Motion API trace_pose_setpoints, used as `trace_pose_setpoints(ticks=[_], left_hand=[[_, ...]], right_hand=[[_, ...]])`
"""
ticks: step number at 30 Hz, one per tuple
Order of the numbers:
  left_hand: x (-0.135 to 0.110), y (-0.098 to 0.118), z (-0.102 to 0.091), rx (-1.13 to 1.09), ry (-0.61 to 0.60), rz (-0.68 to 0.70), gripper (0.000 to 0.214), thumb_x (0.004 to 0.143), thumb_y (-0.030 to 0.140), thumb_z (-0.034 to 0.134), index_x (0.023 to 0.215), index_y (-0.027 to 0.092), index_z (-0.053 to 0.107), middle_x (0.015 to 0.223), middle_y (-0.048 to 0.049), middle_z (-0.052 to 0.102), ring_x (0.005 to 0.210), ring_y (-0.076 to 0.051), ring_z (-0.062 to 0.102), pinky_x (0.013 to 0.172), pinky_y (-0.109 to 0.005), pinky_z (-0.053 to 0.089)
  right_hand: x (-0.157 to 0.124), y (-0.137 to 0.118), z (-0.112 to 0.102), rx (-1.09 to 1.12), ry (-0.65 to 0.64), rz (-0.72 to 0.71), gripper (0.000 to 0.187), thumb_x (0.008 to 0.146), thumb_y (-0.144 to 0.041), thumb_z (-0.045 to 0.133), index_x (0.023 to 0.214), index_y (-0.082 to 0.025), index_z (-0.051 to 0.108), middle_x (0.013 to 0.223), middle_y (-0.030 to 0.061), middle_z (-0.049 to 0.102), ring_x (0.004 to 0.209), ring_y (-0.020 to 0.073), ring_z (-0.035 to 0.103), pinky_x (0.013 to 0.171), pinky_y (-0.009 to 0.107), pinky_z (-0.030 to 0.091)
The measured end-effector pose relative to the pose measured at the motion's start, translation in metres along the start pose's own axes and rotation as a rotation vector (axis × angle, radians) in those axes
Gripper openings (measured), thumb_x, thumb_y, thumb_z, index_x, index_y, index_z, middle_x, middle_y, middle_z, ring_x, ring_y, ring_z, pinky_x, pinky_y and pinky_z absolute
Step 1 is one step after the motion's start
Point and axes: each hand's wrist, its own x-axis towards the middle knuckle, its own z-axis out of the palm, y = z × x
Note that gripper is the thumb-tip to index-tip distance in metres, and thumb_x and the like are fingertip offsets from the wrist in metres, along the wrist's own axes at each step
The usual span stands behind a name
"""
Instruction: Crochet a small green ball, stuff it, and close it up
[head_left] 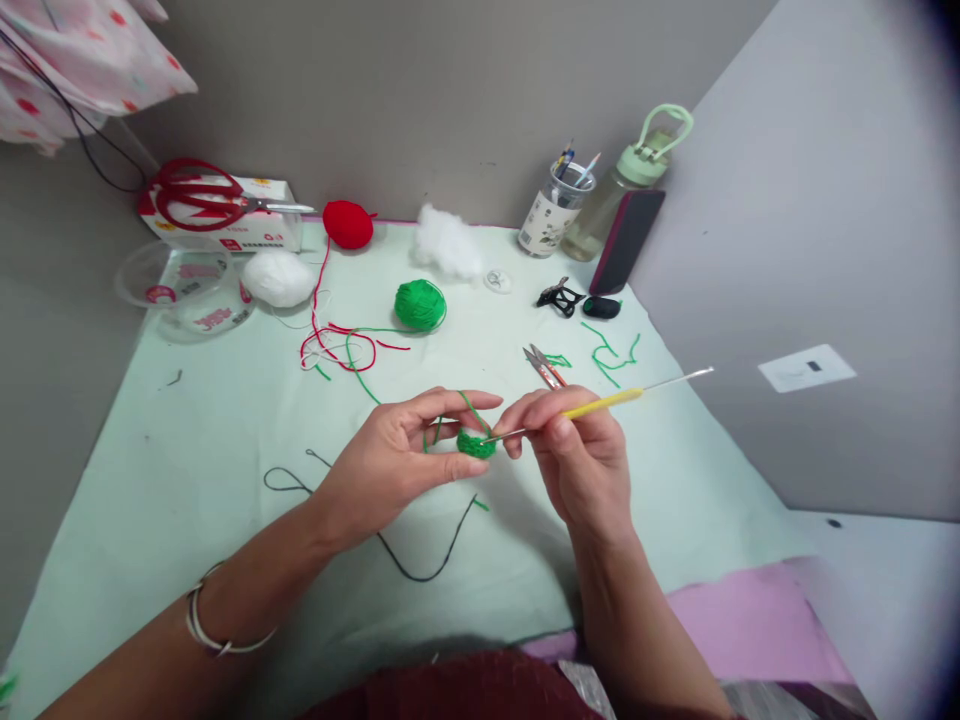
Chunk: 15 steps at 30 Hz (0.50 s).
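Note:
My left hand (397, 455) pinches a small green crocheted piece (476, 442) between thumb and fingers, with green yarn looped over the index finger. My right hand (577, 450) grips a yellow-handled crochet hook (607, 402), its metal tip touching the green piece. The yarn trails back to a green yarn ball (420, 304) on the pale green cloth (187, 450). Both hands hover just above the cloth near the middle.
At the back lie a red yarn ball (348, 223), a white yarn ball (278, 277), stuffing (448, 240), red scissors (199, 195) on a box, a plastic bowl (184, 285), a pen cup (553, 210) and a bottle (626, 180). Small snips (544, 365) and loose yarn scraps lie nearby.

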Motion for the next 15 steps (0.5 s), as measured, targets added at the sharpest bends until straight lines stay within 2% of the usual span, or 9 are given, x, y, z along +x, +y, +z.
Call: trace_pose_setpoints(ticks=[5,11,15], left_hand=[[0.0004,-0.0010,-0.0012,0.034,0.043,0.019,0.043,0.080,0.024,0.083,0.122,0.024,0.078,0.101,-0.0038,0.069,0.108,-0.025,0.066,0.098,-0.041,0.050],[0.0002,-0.0004,-0.0026,0.149,0.105,0.068,0.040,0.080,0.022,0.081,0.120,0.024,0.079,0.097,-0.0029,0.069,0.098,-0.022,0.063,0.092,-0.038,0.050],[0.0013,-0.0011,-0.0027,0.212,0.158,0.110,0.039,0.079,0.018,0.080,0.117,0.024,0.081,0.093,-0.0024,0.069,0.096,-0.021,0.063,0.093,-0.038,0.049]], right_hand=[[-0.0016,-0.0044,-0.0004,-0.131,-0.006,-0.023,0.015,0.102,-0.029,0.062,0.098,-0.022,0.075,0.091,0.0050,0.078,0.078,0.0167,0.072,0.068,0.033,0.061],[-0.0027,-0.0053,0.0020,-0.248,-0.033,-0.063,0.017,0.103,-0.024,0.058,0.101,-0.023,0.074,0.094,0.0049,0.077,0.078,0.0161,0.071,0.070,0.034,0.061],[-0.0031,-0.0022,0.0042,-0.406,-0.089,-0.212,0.020,0.101,-0.013,0.058,0.108,-0.024,0.073,0.098,0.0051,0.078,0.091,0.0188,0.073,0.078,0.037,0.061]])
